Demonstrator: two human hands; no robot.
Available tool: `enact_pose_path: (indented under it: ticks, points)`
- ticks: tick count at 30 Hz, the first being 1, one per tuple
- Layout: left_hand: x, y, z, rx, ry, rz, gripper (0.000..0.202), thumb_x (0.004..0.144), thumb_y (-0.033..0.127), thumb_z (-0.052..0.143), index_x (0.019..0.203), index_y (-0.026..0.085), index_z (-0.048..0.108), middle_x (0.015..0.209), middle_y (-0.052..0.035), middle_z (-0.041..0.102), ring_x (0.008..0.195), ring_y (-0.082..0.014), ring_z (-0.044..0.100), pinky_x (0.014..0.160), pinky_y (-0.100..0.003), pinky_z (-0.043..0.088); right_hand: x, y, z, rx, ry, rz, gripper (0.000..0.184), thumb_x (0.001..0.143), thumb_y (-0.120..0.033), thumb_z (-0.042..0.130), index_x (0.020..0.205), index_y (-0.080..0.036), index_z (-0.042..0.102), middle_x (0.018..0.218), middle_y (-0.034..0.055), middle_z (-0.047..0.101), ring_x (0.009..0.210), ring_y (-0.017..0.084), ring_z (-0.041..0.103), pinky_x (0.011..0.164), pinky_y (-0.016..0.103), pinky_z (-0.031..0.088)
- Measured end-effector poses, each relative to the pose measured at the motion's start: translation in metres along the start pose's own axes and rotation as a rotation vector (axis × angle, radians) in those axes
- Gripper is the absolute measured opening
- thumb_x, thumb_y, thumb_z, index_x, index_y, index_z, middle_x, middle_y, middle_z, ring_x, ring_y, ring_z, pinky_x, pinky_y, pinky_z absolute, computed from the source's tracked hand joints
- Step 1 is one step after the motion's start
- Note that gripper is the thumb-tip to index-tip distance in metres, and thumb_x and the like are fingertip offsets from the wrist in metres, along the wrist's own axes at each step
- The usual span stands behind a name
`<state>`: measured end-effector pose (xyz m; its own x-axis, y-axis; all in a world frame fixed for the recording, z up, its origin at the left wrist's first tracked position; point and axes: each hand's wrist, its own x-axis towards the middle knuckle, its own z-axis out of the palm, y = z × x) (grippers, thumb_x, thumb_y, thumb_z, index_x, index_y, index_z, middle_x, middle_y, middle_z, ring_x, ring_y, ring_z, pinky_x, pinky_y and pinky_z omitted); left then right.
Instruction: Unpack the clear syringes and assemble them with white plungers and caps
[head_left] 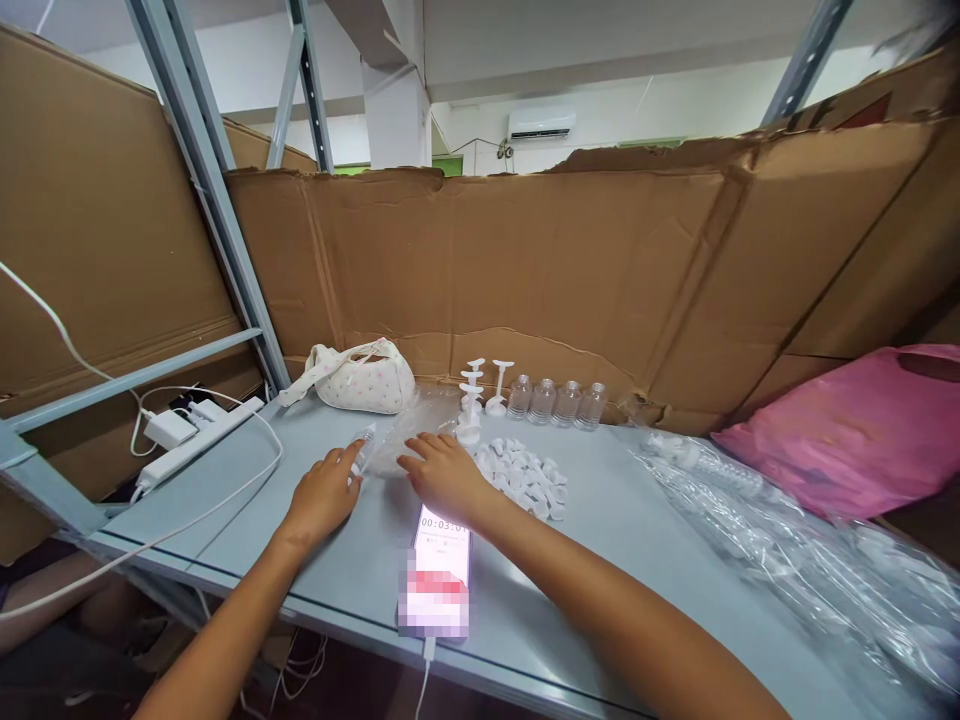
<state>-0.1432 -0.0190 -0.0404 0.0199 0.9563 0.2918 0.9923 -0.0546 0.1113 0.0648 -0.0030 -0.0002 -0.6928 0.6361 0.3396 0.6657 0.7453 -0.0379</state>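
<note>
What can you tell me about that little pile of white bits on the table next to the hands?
The pile of white caps is a loose heap of small, plastic-looking pieces lying jumbled on the grey table. It sits just beside the right hand, in front of a row of four clear bottles and some white pump parts. Finer detail is too small to tell.
</note>
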Motion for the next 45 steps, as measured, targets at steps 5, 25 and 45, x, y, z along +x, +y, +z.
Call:
enact_pose_path:
  ticks: [5, 25, 45]
  points:
    - [-0.001, 0.005, -0.006, -0.008, 0.087, 0.013, 0.05, 0.084, 0.024, 0.041, 0.134, 0.022, 0.034, 0.118, -0.0117, 0.054, 0.1, -0.0261, 0.057, 0.084, -0.038, 0.043, 0.008, 0.012, 0.006, -0.004, 0.015, 0.093, 0.023, 0.087, -0.019, 0.044, 0.098, -0.018, 0.064, 0.102, 0.0093, 0.065, 0.101, 0.022, 0.053, 0.084, 0.034, 0.036]
    - [-0.012, 0.077, -0.068, -0.99, 0.231, 0.22, 0.051, 0.081, 0.034, 0.055, 0.128, 0.027, 0.035, 0.123, -0.0079, 0.05, 0.102, -0.0198, 0.055, 0.083, -0.033, 0.048, -0.042, 0.028, -0.039, 0.356, 0.417, 0.131, 0.038, 0.09, -0.027, 0.039, 0.127, -0.023, 0.043, 0.116, 0.0073, 0.059, 0.098, 0.019, 0.058, 0.082, 0.034, 0.047]
    - [0.023, 0.162, -0.036, -0.797, -0.071, 0.474, 0.032, 0.078, 0.04, 0.056, 0.105, 0.022, 0.055, 0.102, -0.0047, 0.061, 0.085, -0.0181, 0.056, 0.071, -0.03, 0.043, -0.09, 0.061, -0.046, 1.291, 0.558, 0.554, 0.036, 0.066, -0.04, 0.07, 0.089, -0.016, 0.057, 0.065, -0.0007, 0.055, 0.054, 0.011, 0.047, 0.046, 0.024, 0.035]
